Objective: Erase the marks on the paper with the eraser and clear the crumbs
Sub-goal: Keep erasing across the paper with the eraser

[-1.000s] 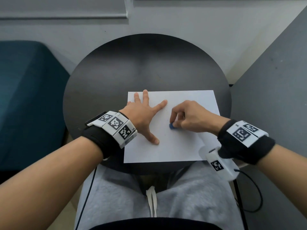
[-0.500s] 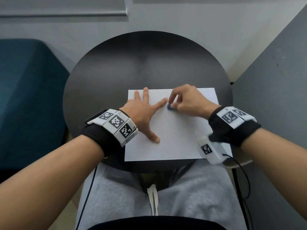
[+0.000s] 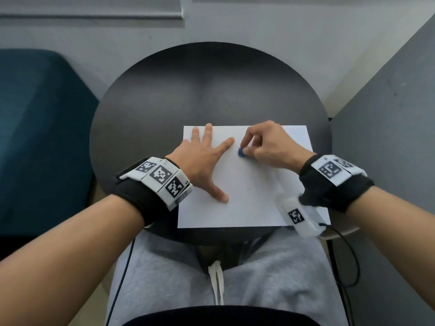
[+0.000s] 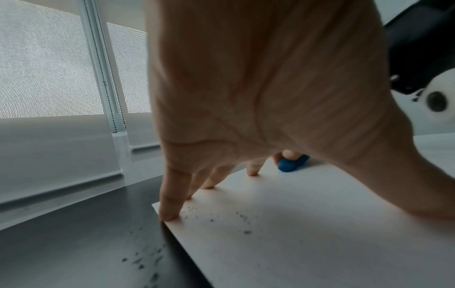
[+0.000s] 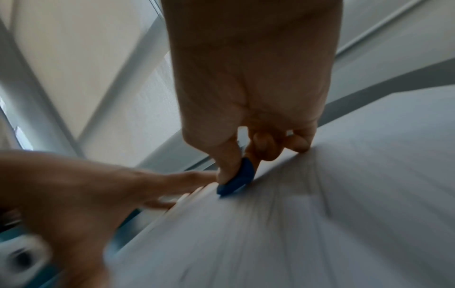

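Right hand back nearer, eraser pinched on paper; left hand splayed flat

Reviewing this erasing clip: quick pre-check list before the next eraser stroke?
1. Paper pinned: left hand spread flat on it, ok.
2. Eraser gripped: right hand pinches it, ok.
3. Eraser touching paper: ok in the left wrist view.
4. Marks left under the eraser: cannot tell, right wrist view blurred.
5. Crumbs cleared: not ok, specks on the paper and on the table.
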### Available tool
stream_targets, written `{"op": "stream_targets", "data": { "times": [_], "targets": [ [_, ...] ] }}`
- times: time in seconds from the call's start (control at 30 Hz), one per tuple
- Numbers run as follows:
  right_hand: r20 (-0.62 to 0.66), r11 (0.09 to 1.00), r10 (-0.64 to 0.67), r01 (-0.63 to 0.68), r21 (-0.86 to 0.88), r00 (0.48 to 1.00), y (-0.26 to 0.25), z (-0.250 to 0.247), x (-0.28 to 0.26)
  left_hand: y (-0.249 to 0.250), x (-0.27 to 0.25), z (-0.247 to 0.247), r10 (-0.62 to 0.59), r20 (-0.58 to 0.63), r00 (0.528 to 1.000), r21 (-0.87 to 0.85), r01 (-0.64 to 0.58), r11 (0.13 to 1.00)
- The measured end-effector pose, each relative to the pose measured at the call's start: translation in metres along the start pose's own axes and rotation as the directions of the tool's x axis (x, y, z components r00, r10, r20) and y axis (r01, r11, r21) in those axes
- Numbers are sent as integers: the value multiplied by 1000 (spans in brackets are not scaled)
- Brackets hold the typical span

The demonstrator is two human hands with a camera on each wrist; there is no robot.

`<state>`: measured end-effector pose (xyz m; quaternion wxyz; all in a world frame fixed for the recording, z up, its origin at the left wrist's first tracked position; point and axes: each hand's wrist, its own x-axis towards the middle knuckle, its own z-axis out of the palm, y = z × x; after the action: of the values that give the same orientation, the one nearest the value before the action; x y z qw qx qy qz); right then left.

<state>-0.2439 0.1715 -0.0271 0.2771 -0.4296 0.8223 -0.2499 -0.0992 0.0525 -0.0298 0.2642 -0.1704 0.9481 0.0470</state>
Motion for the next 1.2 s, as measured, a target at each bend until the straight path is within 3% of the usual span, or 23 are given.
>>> {"op": "stream_targets", "data": {
  "times": [0.17,0.3,0.37,0.47,0.53,0.7,0.77,0.93,1.0,1.1,1.2],
  "targets": [
    [206,996,-71,82,-45,976,-7,15,-32,0,2,1,-7,13,1000,-3,7,1000],
    [62,996,-55,59,-67,997,-5,5,-11,1,1,0,-6,28,1000,-4,6,1000],
    [56,998,-50,53,-47,997,-4,6,-16,1,1,-1,-8,33,999,-4,8,1000],
    [234,995,-46,65,-77,971,-3,9,-36,1,2,-1,-12,39,999,-8,12,1000],
    [287,992,-34,67,-105,957,-4,6,-35,1,3,-1,-8,43,999,-11,9,1000],
    [-16,997,-27,26,-76,1000,2,-5,4,2,4,-1,-1,49,999,-15,2,1000],
    [-70,999,-5,2,-43,998,5,-5,8,2,4,-1,-6,51,999,-8,6,1000],
    [218,991,-37,64,-115,975,4,-9,-12,2,5,-1,-8,58,998,5,8,1000],
    [200,989,-37,65,-136,979,4,-13,-6,2,5,-2,-8,61,998,3,8,1000],
    [60,995,-34,39,-88,998,6,-13,1,2,4,-2,-7,60,998,2,7,1000],
    [120,997,-39,47,-63,992,9,-7,-14,3,3,-2,-11,66,998,8,10,1000]
  ]
}}
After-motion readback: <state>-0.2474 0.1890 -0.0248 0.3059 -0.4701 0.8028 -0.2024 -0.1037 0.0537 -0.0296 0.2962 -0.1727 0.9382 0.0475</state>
